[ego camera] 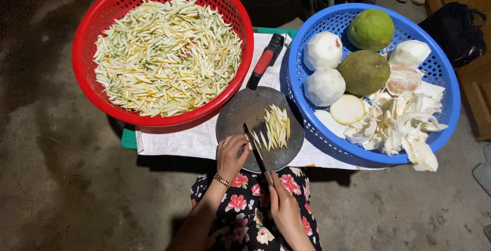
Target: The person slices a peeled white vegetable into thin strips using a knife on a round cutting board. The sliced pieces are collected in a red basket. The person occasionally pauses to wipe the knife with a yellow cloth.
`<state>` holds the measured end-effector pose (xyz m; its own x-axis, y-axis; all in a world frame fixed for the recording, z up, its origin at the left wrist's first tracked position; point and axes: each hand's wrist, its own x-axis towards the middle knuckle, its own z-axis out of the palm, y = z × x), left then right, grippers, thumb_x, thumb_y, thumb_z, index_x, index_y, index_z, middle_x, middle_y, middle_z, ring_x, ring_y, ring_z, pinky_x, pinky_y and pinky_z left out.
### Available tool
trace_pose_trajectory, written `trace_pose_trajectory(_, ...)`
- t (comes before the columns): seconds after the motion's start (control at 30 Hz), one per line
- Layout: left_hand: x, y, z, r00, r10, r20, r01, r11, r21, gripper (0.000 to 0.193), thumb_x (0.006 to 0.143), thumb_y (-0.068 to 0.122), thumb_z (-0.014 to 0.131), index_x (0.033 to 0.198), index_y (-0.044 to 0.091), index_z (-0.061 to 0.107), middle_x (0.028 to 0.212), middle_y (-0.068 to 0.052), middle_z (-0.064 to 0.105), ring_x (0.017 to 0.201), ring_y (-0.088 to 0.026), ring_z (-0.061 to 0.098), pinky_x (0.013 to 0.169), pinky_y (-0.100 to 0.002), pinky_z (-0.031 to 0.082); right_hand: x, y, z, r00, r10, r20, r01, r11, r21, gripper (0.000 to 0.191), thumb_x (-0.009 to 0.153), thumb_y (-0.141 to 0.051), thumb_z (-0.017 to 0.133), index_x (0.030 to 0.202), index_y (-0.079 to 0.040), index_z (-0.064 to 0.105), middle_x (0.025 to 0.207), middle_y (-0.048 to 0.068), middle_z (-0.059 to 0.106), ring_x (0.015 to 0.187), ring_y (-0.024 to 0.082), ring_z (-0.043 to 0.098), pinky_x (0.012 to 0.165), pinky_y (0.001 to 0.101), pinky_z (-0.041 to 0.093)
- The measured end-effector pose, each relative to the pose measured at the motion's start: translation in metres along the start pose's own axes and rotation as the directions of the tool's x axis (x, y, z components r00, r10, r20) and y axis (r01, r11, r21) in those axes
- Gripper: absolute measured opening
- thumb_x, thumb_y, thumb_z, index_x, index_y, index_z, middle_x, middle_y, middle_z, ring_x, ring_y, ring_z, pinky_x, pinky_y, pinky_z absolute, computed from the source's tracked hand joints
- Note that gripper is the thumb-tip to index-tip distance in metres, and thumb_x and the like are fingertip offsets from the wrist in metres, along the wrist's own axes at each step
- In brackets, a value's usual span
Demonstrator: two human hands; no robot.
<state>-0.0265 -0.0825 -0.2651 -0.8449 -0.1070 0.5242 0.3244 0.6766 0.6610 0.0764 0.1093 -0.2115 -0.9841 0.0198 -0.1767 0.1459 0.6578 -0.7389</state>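
Your left hand [231,155] sits at the lower centre of the frame, fingers curled down onto the near edge of the round grey cutting board [240,108], pinning a small pale piece under the fingertips; the piece itself is too hidden to name. Your right hand [284,207] lies below it, over your flowered dress [245,205], closed around the handle of a knife [254,147] whose dark blade runs up and left across the board, ending just beside your left fingers.

On the board, right of the blade, lies a small heap of pale yellow-green strips [276,128]. A second knife with a red and black handle [266,60] rests above the board, its handle pointing to the upper right, between the two baskets.

The red basket [84,41] fills the upper left of the frame, piled with the same kind of cut strips. The blue basket [302,92] at the right holds two green round fruits [365,51], peeled white ones [324,69] and loose white peelings [399,128]. Board and baskets stand on a white cloth [174,141].
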Motion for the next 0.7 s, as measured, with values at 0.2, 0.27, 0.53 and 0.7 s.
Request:
trace_pose_trajectory(0.2, 0.001, 0.0, -0.004, 0.999, 0.042, 0.032, -0.042, 0.999, 0.001, 0.012, 0.086, 0.014, 0.073, 0.098, 0.011, 0.072, 0.108, 0.0, 0.072, 0.107, -0.021, 0.066, 0.092, -0.038, 0.046, 0.006, 0.006, -0.006, 0.996, -0.068, -0.06, 0.075, 0.99, 0.116, 0.042, 0.101, -0.019, 0.051, 0.141, -0.008, 0.055, 0.127, 0.02, 0.071, 0.114, 0.033, 0.071, 0.089, 0.0376, 0.056)
trace_pose_trajectory(0.27, 0.003, 0.001, -0.003, 0.999, 0.051, 0.018, -0.051, 0.999, 0.006, 0.013, 0.084, 0.015, 0.074, 0.096, 0.012, 0.072, 0.106, 0.0, 0.072, 0.106, -0.021, 0.066, 0.091, -0.038, 0.046, 0.002, 0.008, -0.009, 0.997, -0.05, -0.063, 0.056, 0.995, 0.088, 0.043, 0.1, -0.02, 0.052, 0.141, -0.009, 0.056, 0.125, 0.019, 0.071, 0.113, 0.033, 0.072, 0.088, 0.0373, 0.056)
trace_pose_trajectory(0.53, 0.002, 0.0, 0.006, 0.999, 0.033, 0.011, -0.033, 0.999, 0.039, 0.015, 0.082, 0.017, 0.075, 0.095, 0.009, 0.07, 0.107, -0.002, 0.07, 0.105, -0.024, 0.065, 0.092, -0.039, 0.047, -0.026, 0.018, -0.018, 0.997, -0.057, -0.053, 0.051, 0.992, -0.118, 0.046, 0.093, -0.022, 0.062, 0.14, -0.017, 0.06, 0.108, 0.019, 0.074, 0.097, 0.039, 0.073, 0.079, 0.0411, 0.057)
trace_pose_trajectory(0.7, -0.001, -0.002, 0.008, 0.999, 0.031, 0.008, -0.031, 0.998, 0.049, 0.015, 0.082, 0.016, 0.074, 0.095, 0.008, 0.071, 0.108, -0.002, 0.07, 0.106, -0.024, 0.065, 0.093, -0.04, 0.047, -0.028, 0.017, -0.019, 1.0, 0.015, -0.005, -0.015, 0.97, -0.245, 0.054, 0.094, -0.024, 0.06, 0.148, -0.024, 0.055, 0.097, 0.017, 0.073, 0.085, 0.039, 0.072, 0.072, 0.0461, 0.056)
